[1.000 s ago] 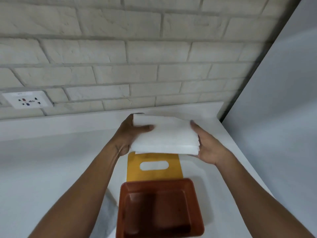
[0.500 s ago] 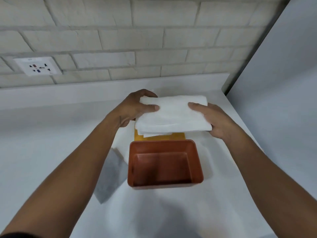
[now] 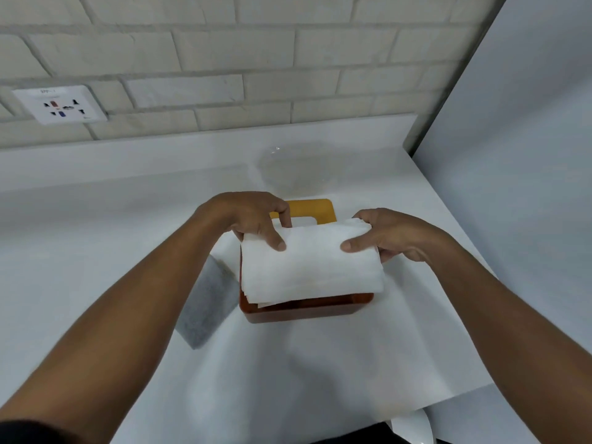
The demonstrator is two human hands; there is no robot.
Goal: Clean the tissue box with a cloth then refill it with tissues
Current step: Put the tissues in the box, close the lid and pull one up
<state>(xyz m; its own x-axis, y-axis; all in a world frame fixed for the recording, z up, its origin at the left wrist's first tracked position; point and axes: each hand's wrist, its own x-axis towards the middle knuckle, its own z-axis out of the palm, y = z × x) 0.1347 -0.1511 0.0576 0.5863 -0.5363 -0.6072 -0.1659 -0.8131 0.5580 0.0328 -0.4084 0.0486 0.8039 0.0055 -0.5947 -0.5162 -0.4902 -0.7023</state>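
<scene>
Count: you have one tissue box [image 3: 307, 310], one stack of tissues [image 3: 310, 267], one yellow lid [image 3: 317, 207], one grey cloth [image 3: 208, 307], and both your hands in view.
Tissues: the stack lies across the open top of the tissue box and hides most of the opening. Only the box's near rim and front wall show below it. From this angle you can't tell whether the stack touches the rim or sits just above it.
Left hand [image 3: 250, 219]: grips the stack's left end, thumb pressed on top, fingers [image 3: 283, 216] curled over the far edge.
Right hand [image 3: 394, 235]: grips the right end, thumb on top, fingers wrapped around the edge.
Lid: flat on the table [image 3: 96, 238] just behind the box, partly hidden by your left hand.
Cloth: on the table just left of the box.
</scene>
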